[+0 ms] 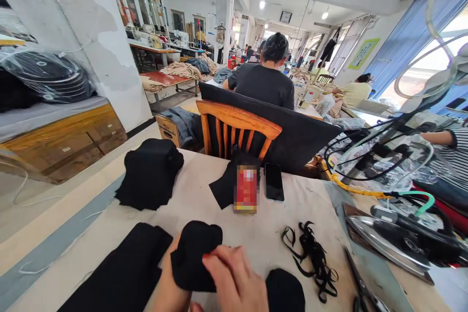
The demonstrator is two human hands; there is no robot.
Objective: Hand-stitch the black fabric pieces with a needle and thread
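A black fabric piece (195, 258) with a rounded outline is held up above the table, near the bottom centre. My left hand (168, 280) supports it from behind and below; most of its fingers are hidden by the cloth. My right hand (237, 275) has its fingertips pinched at the right part of the same piece. To the left lies a long stack of black fabric (120, 273). Another dark rounded piece (285, 290) rests just right of my right hand. A taller pile of black cut pieces (149, 173) stands farther back on the left.
On the cloth-covered table (197, 180) are a red packet (246, 190), a phone (274, 183), tangled black strips (312, 258) and scissors (361, 282). An iron (395, 243) sits at right with hoses and cables. Beyond the wooden chair (237, 119), a person sits facing away.
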